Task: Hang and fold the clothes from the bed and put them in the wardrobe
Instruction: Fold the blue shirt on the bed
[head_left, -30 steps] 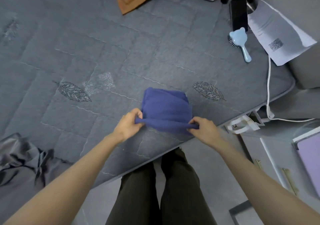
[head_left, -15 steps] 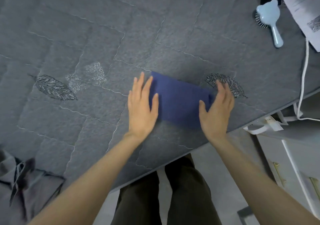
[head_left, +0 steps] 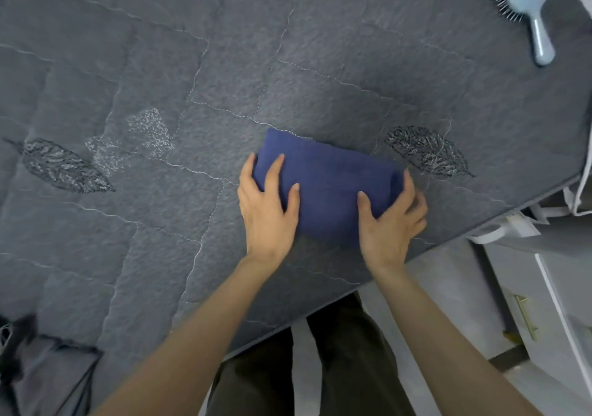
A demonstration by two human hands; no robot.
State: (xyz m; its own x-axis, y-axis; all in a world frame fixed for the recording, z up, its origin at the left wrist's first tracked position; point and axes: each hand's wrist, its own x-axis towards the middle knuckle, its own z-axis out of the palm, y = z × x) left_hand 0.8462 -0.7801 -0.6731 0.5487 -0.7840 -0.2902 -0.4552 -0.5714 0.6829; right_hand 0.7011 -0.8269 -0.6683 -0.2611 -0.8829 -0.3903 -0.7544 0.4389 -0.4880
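Two hands clasp the folded blue cloth (head_left: 326,185) near the bed (head_left: 224,63) edge: left hand (head_left: 267,204) and right hand (head_left: 392,217) each grip one end. For lifting, fingers should be slid underneath and both ends raised level, so the fold is kept.

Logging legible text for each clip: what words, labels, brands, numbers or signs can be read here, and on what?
None can be read in this frame.
White tags at the bed's edge: no print can be made out.
Blue folded garment, held at its ends by the left hand and right hand: no label showing.
Light blue hairbrush: no marking visible.
Leaf motifs on the cover are stitching, not text.
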